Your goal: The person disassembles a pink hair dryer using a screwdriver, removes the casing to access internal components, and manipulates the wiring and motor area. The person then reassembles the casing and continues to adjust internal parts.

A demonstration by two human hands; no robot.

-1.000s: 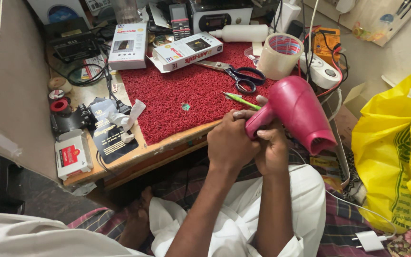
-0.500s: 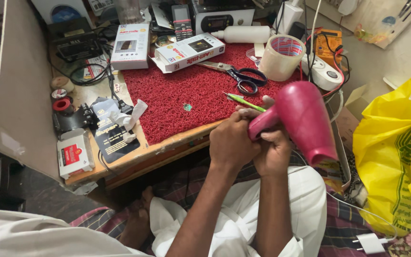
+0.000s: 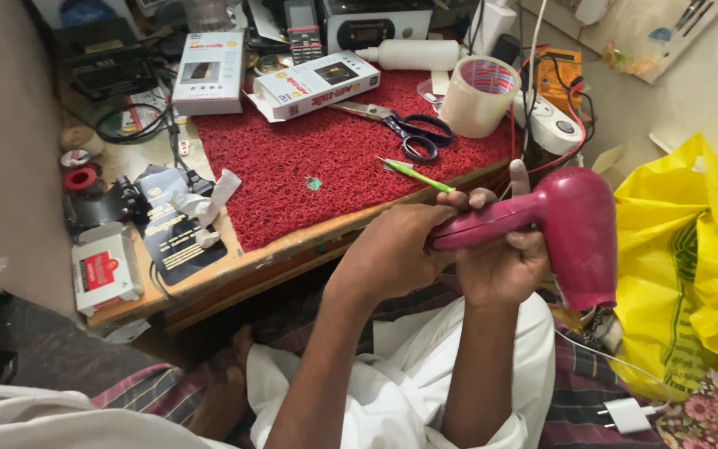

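Holding a pink hair dryer point(image 3: 563, 229) above the lap, just off the tabletop point(image 3: 292, 249) edge. Left hand point(image 3: 396, 249) clenched round its handle; right hand point(image 3: 500, 262) grasping from below, steadying. Green screwdriver point(image 3: 415, 175) lying near, on the red mat point(image 3: 292, 166).

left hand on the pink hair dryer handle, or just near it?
Touching. The head view shows the left hand wrapped around the handle of the pink hair dryer, fingers curled over it with no gap; the right hand grips it too.
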